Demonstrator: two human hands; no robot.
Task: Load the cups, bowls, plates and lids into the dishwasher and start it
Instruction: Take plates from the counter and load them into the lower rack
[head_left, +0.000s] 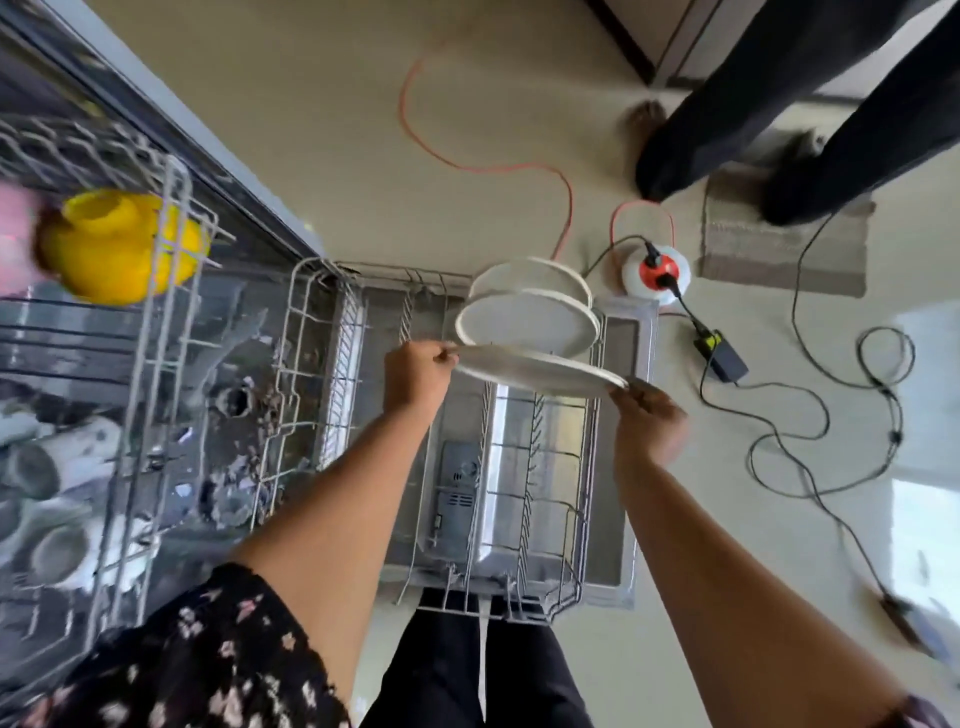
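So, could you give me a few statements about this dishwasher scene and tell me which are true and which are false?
1. The left hand and the right hand hold one white plate between them. True.
2. The lower rack has no plates in it. False: two plates stand in it.
3. A yellow cup is in the upper rack. True.
4. No cable lies on the floor. False: an orange cable loops across it.
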